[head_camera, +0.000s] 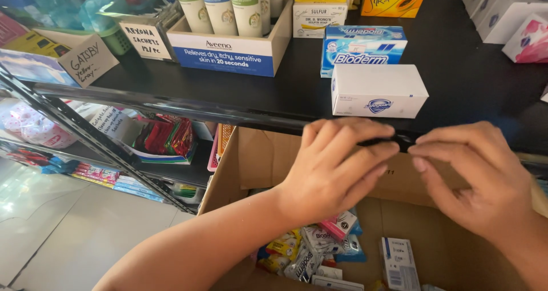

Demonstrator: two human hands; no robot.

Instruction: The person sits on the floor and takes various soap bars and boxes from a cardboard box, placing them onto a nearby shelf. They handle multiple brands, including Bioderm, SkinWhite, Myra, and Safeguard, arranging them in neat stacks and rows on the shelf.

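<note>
- Already, a white rectangular soap carton (378,90) stands on the black shelf (468,79), far of both hands.
- Left hand (337,165) curls, fingertips on the shelf's front edge, holding nothing visible.
- Right hand (474,177) likewise pinches there.
- Open brown cardboard box (268,154) below keeps more packets (311,254).

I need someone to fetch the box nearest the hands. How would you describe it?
On the black shelf, at its front edge just above both hands, lies a white box. Unlike the blue box behind it, it is plain white with one small blue emblem.
</note>
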